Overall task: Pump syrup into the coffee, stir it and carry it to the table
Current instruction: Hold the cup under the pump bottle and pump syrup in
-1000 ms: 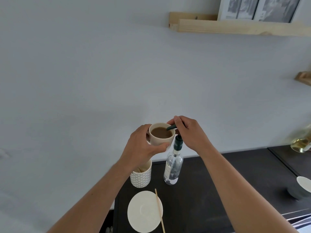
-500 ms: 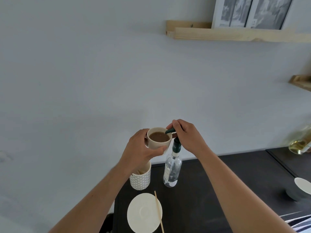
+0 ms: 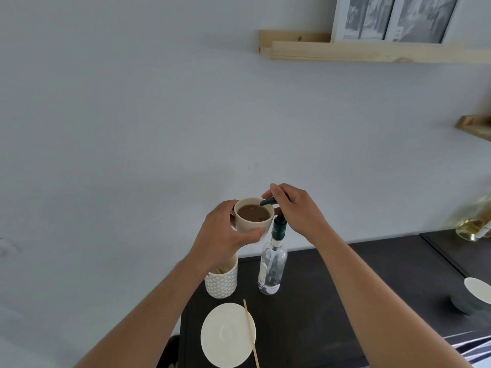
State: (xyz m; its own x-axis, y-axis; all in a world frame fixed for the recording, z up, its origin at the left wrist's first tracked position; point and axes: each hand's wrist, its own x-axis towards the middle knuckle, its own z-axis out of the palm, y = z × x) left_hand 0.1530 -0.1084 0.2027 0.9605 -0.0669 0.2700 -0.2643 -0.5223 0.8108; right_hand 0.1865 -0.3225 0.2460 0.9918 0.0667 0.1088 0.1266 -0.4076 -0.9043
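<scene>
Beige cup (image 3: 253,224), brown coffee (image 3: 255,213), dark-green pump (image 3: 279,229), diamond-patterned holder (image 3: 221,282), cream saucer (image 3: 228,334)

Hands: we count two, the left hand (image 3: 225,235) and the right hand (image 3: 297,211), both at centre frame.
Coffee cups: one coffee cup (image 3: 253,217), centre frame.
Syrup bottles: one syrup bottle (image 3: 272,269) with a dark pump top, just below centre.
Patterned holders: one patterned holder (image 3: 221,282), lower centre.
Saucers: one saucer (image 3: 225,334), bottom centre.
Stir sticks: we count one wooden stick (image 3: 249,330) lying across the saucer; those inside the holder we cannot count.
Wall shelves: two, a long shelf (image 3: 372,50) upper right and a short shelf (image 3: 475,127) at the right edge.
Framed prints: two prints (image 3: 393,18), top right.
Bowls: one bowl (image 3: 475,296), lower right edge.
Glass vessels of pale liquid: one glass vessel (image 3: 474,221), right edge, blurred.
</scene>
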